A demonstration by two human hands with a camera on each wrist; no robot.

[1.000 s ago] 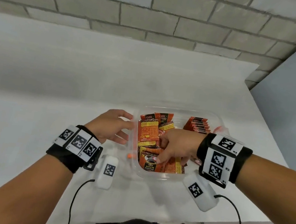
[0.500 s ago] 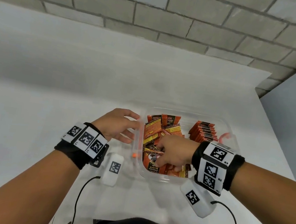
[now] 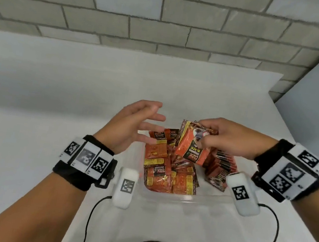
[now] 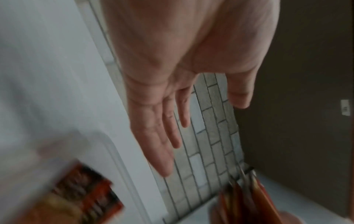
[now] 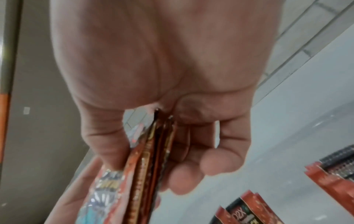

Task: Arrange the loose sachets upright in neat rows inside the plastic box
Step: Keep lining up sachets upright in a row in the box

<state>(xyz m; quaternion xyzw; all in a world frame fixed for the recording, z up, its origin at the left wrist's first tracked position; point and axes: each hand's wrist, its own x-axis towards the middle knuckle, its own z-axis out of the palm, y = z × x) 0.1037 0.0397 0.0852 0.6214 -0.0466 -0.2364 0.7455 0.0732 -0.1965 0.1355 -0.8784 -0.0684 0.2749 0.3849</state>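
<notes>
The right hand point(image 3: 229, 138) pinches a small stack of orange foil sachets point(image 3: 193, 145) above the clear plastic box point(image 3: 184, 198); the spread, empty left hand point(image 3: 130, 124) should square their edges before standing them.

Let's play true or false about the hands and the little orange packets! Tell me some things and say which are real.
1. The right hand holds a bunch of sachets above the plastic box. True.
2. The left hand grips a sachet. False: its fingers are spread and it holds nothing.
3. A row of upright sachets stands at the right side of the box. True.
4. The sachets on the left side of the box stand in a neat row. False: this loose pile lies jumbled.
5. The wall behind the table is painted red. False: the brick wall is grey.
</notes>
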